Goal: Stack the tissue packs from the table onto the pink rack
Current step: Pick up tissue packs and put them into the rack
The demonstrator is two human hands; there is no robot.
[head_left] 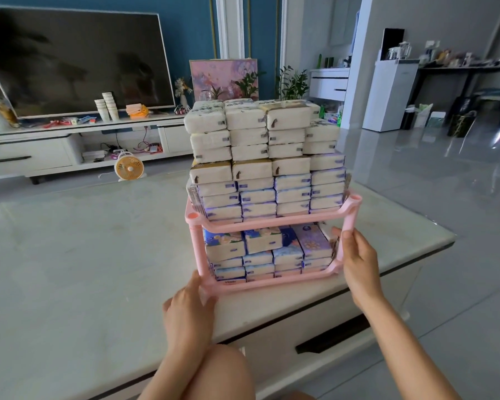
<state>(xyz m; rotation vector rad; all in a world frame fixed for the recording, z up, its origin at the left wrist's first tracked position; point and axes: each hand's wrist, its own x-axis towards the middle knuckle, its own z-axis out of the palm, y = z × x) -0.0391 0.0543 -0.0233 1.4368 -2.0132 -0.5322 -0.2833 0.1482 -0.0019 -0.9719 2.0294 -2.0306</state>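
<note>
A pink two-tier rack (269,223) stands on the pale marble table (84,255), near its right front corner. Both tiers are full of tissue packs (257,157); the upper pile rises high above the rack's rim in several rows. More tissue packs (260,249), some blue and purple, fill the lower tier. My left hand (189,307) grips the rack's lower left front corner. My right hand (357,255) holds the right front post, fingers wrapped around it. No loose packs show on the table.
Beyond the table a white TV stand (70,140) carries a large television (75,59), paper cups and small items. A small orange fan (129,168) sits on the floor. My knee (223,370) is below the table's front edge. Glossy floor lies to the right.
</note>
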